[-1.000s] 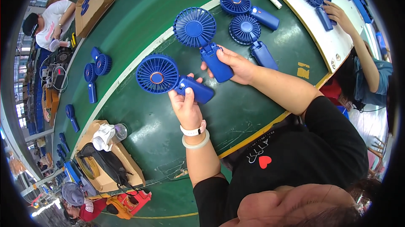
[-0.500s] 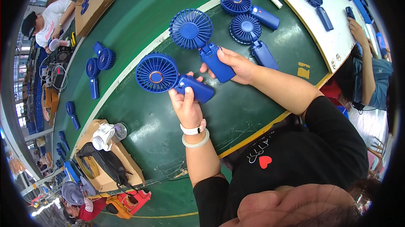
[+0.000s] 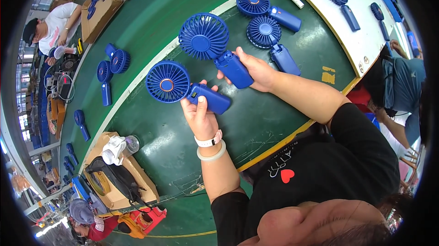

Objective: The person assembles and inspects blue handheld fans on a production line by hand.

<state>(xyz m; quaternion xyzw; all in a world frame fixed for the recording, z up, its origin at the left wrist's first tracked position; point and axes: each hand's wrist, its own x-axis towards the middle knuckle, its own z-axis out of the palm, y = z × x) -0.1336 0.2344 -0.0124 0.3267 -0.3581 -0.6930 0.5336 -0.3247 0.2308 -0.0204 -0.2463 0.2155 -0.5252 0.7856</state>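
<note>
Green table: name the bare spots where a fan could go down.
Free: the green table below the left hand and its fan, across to the yellow edge. Crowded: beyond the right hand, where two fans lie.

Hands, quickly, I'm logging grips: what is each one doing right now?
Left hand: closed around the handle of a blue handheld fan.
Right hand: closed around the handle of a second blue fan.

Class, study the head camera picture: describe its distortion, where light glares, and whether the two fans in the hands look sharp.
Head view: fisheye bends the white stripe and table edge toward a black rim; overhead light glares in pale patches on the green table; the fan in the left hand and the fan in the right hand are sharp, grilles crisp.
</note>
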